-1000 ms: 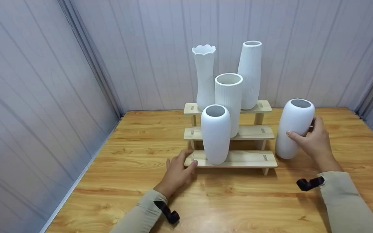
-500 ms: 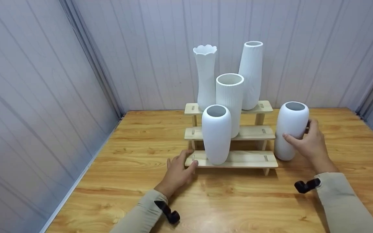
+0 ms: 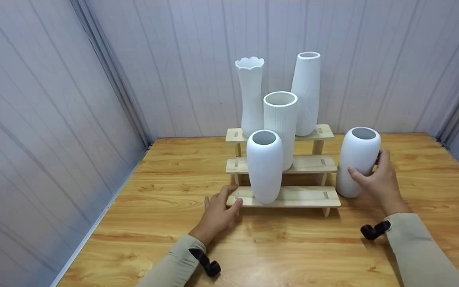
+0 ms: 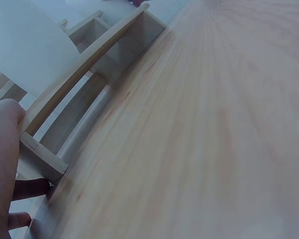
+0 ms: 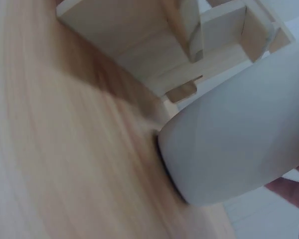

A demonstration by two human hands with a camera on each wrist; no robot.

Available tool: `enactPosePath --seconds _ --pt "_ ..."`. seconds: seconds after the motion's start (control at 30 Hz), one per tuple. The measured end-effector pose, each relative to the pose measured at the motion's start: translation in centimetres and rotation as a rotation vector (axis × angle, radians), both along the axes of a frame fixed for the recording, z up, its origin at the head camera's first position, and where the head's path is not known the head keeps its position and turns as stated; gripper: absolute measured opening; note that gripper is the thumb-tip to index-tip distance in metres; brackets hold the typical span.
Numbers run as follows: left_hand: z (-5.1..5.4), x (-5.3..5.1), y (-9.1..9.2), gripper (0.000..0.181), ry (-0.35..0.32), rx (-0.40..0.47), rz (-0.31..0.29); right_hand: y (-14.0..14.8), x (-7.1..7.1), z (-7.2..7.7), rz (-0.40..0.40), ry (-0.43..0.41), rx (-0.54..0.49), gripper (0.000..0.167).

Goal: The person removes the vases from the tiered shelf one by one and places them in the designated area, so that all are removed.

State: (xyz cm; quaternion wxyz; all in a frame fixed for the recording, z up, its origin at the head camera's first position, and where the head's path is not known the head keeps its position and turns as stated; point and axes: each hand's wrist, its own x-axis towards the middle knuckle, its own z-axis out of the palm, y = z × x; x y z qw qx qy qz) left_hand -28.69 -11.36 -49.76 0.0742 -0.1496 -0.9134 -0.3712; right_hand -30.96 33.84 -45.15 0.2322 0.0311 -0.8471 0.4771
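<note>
Pale wood is what your left hand (image 3: pixel 216 211) has hold of: thumb and fingers, loosely bent, grip the left end of the stand's (image 3: pixel 309 195) lowest shelf. Up and away from those fingers, on the top shelf, stands the scalloped vase (image 3: pixel 251 95). Just right of the same fingers, the first rounded vase (image 3: pixel 265 171) stands upright on the lowest shelf, untouched. Beyond it are the ribbed vase (image 3: pixel 281 119) on the middle shelf and, farther back, the tapered vase (image 3: pixel 308 87) on the top shelf.

At far right, your right hand (image 3: pixel 381 185) is curved around the second rounded vase (image 3: pixel 355 159), thumb in front and fingers behind. This vase sits left of those fingers, its base at the tabletop (image 3: pixel 173 167); full contact cannot be confirmed. Change noted: within the last second it has shifted left, to just beside the stand. Assessment: little clearance remains, so a knock against the shelf ends is the main risk; your left grip should help steady the stand.
</note>
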Motion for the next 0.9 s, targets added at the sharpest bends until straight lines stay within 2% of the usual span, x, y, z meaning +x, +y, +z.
enactPosePath --seconds 0.17,0.33,0.6,0.9 --pt "0.1 0.1 0.0 0.053 -0.002 0.004 -0.003 0.3 0.0 -0.4 0.038 -0.008 -0.053 0.091" --pt "0.0 0.1 0.0 0.052 -0.013 -0.003 0.002 0.4 -0.1 -0.7 0.052 -0.012 -0.061 0.091" --pt "-0.1 0.0 0.1 0.05 0.005 0.004 0.003 1.0 -0.4 -2.6 0.124 -0.016 -0.04 0.098" --pt "0.0 -0.1 0.0 0.052 -0.003 -0.007 0.002 0.6 -1.0 -3.2 0.113 -0.083 -0.048 0.102"
